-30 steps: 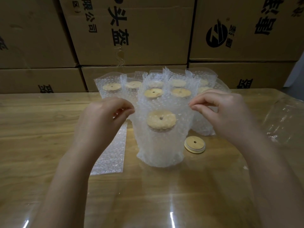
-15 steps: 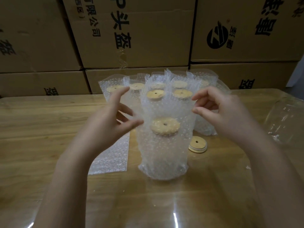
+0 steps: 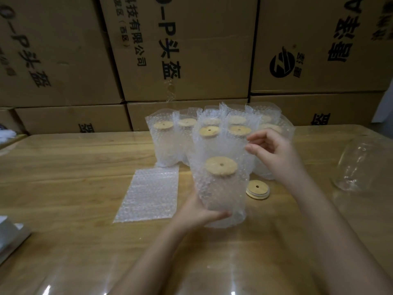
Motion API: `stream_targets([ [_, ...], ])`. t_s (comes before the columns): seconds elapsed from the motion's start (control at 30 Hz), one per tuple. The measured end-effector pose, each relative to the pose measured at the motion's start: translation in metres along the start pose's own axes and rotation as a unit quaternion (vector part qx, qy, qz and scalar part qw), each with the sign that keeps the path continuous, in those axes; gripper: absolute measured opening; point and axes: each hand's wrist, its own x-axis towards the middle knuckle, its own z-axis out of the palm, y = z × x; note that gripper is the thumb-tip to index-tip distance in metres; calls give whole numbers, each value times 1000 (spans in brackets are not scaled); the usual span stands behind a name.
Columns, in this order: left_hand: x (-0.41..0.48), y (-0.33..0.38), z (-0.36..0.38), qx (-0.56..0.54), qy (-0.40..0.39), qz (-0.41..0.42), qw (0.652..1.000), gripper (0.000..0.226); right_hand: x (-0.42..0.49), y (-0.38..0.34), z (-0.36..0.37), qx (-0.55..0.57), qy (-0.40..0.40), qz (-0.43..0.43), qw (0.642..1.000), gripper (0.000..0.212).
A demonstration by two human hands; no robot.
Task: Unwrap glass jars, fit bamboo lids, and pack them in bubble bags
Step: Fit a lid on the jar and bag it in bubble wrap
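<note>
A glass jar with a bamboo lid point(image 3: 221, 166) stands in a bubble bag point(image 3: 221, 188) at the middle of the wooden table point(image 3: 63, 167). My left hand point(image 3: 197, 211) grips the bag low on its left side, thumb across the front. My right hand point(image 3: 274, 152) hovers at the bag's upper right edge with loosely curled fingers, holding nothing. Behind stand several packed jars point(image 3: 163, 141) in bubble bags. A loose bamboo lid point(image 3: 257, 189) lies to the right of the bag. A flat bubble bag point(image 3: 148, 194) lies on the left.
A bare glass jar point(image 3: 361, 165) lies on its side at the right. Stacked cardboard boxes point(image 3: 187, 50) form a wall behind the table. A white object point(image 3: 10, 235) sits at the left edge. Clear film covers the table's near part.
My left hand dropped from the bag's top edge to grip its lower left side. My right hand let go of the top edge and stays beside it.
</note>
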Motion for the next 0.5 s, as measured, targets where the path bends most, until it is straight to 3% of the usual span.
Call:
stream_targets([
  [0.1, 2, 1, 0, -9, 44, -6, 999, 93, -11, 9, 12, 54, 66, -1, 996, 21],
  [0.23, -4, -2, -10, -46, 96, -52, 993, 94, -33, 36, 35, 131, 150, 78, 977, 20],
  [0.4, 2, -11, -44, -88, 206, -113, 968, 69, -76, 76, 75, 69, 59, 107, 990, 31],
  [0.5, 19, -16, -69, -90, 248, -122, 957, 62, -78, 89, 78, 108, -3, 169, 980, 27],
])
